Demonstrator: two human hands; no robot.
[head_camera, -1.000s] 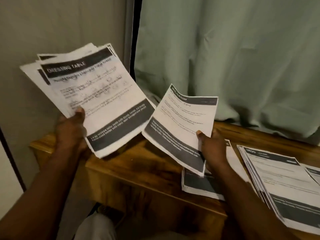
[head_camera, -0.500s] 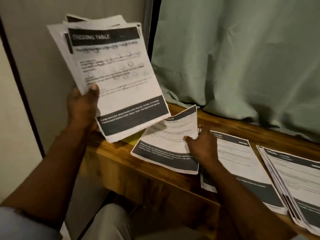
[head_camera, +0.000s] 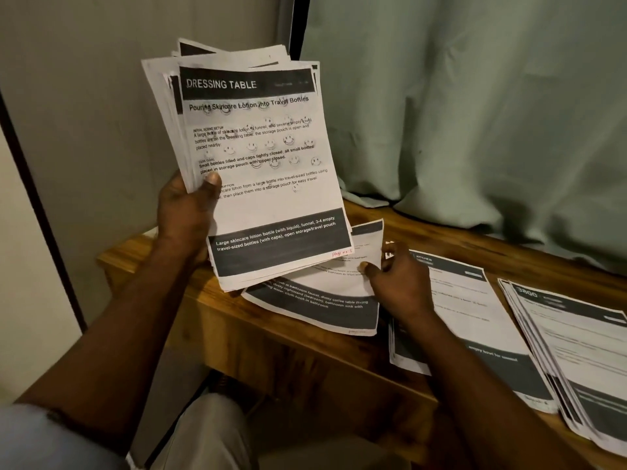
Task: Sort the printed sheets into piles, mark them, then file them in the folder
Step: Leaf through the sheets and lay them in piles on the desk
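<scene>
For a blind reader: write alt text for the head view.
A left hand holds up a stack of sheets, top page headed DRESSING TABLE, while the right hand pinches one sheet on a wooden table. Right of it lie a KITCHEN sheet and a pile, before a green curtain.

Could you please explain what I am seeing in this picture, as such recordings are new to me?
There is no machine here: a person works with bare hands, filmed by one camera worn on the head, looking down. The left hand grips a stack of printed sheets, top page headed DRESSING TABLE. The right hand pinches a single sheet by its edge, low over the wooden table. Further right on the table lie two piles: the KITCHEN pile and a fanned pile at the edge. A green curtain hangs behind.
</scene>
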